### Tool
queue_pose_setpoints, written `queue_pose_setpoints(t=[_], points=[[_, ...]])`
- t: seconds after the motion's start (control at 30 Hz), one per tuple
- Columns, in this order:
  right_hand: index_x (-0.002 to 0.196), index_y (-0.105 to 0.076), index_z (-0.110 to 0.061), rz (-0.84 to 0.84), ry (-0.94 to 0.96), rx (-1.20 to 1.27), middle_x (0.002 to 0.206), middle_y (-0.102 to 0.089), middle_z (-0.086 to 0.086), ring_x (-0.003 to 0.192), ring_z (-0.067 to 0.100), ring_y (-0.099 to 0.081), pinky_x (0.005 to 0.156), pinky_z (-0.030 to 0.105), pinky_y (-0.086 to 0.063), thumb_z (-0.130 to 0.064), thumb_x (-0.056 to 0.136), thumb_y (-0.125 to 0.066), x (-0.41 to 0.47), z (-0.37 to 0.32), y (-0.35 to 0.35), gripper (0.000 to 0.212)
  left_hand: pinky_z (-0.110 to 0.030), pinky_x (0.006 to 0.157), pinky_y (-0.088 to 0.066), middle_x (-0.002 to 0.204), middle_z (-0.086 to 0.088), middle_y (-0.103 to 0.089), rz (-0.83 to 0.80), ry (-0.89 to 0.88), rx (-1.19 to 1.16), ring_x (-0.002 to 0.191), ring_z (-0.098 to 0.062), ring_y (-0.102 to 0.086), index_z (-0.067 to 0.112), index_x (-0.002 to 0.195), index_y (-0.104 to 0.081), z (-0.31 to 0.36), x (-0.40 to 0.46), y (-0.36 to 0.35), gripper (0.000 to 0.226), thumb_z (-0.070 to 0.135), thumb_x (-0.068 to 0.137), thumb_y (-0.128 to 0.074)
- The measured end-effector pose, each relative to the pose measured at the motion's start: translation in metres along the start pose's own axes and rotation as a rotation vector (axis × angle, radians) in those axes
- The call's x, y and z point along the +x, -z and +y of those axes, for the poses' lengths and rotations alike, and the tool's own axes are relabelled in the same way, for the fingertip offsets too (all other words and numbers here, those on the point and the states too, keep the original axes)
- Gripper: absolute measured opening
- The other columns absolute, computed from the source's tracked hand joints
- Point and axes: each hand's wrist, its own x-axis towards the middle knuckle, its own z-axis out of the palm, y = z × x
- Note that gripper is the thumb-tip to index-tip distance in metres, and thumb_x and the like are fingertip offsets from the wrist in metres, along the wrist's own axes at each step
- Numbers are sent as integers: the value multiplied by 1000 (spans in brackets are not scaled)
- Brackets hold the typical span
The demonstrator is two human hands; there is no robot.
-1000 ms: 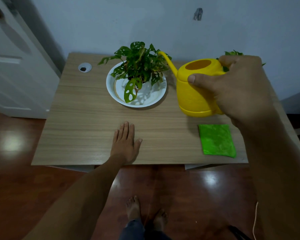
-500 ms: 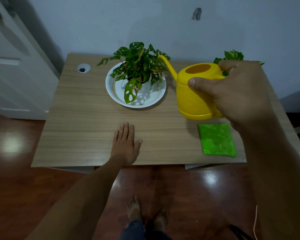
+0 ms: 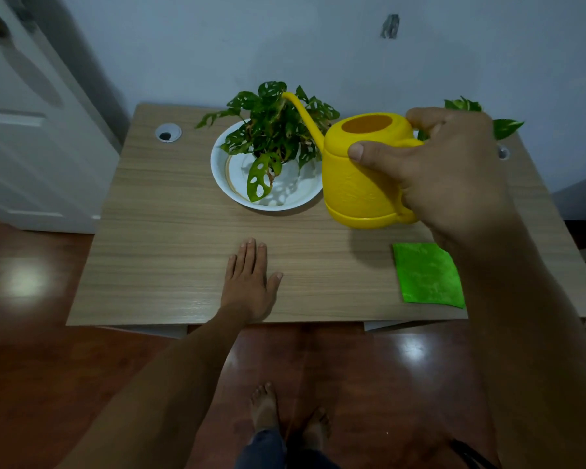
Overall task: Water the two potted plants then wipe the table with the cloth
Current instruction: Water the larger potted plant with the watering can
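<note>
My right hand (image 3: 450,174) grips the handle of a yellow watering can (image 3: 359,177), held above the wooden table (image 3: 170,238). Its long spout reaches up and left over a leafy plant (image 3: 278,130) that stands in a white bowl (image 3: 271,194). A second plant (image 3: 471,113) shows only a few leaves behind my right hand. A folded green cloth (image 3: 427,274) lies near the table's front right edge. My left hand (image 3: 249,282) rests flat on the table at the front, fingers together, holding nothing.
Round cable holes sit in the table's back left corner (image 3: 168,133) and back right corner (image 3: 503,152). A white door (image 3: 31,123) stands to the left. The wall runs right behind the table. My bare feet (image 3: 285,418) are on the glossy wooden floor.
My right hand has carried the watering can a little to the left and raised it, bringing the spout tip over the plant in the white bowl. My left hand has stayed in place.
</note>
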Motion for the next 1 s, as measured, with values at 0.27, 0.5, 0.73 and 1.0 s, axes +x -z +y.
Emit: queue_pose_setpoints(t=[0.27,0.5,0.73,1.0], points=[[86,-65,-32,-36,43,62,81,-64,-25,69,-16,-61,68,18,-52,-41,73,-89,9,21,-17,28,-42,128,12,173,-6,12,1,6,-11,159,-20,17,19,164,6,1,0,0,76,59,105,-19],[101,-72,-25,7,83,80,88,-71,-17,75,-10,-66,66,11,-50,-41,75,-87,21,39,-16,35,-44,129,8,173,-10,4,62,14,-41,160,-24,11,15,165,-4,10,0,1,76,55,104,-27],[105,-73,-22,7,77,182,92,-74,-15,84,-1,-71,74,24,-58,-35,76,-88,32,62,-10,35,-42,129,6,174,-9,2,62,-74,-69,160,-24,9,14,165,-6,45,17,0,76,52,104,-34],[103,-71,-25,-25,77,324,82,-71,-24,77,-3,-67,60,18,-49,-32,82,-84,42,97,6,26,-44,129,4,173,-11,2,-2,-106,-69,160,-27,7,14,164,-6,97,35,-12,76,51,105,-36]])
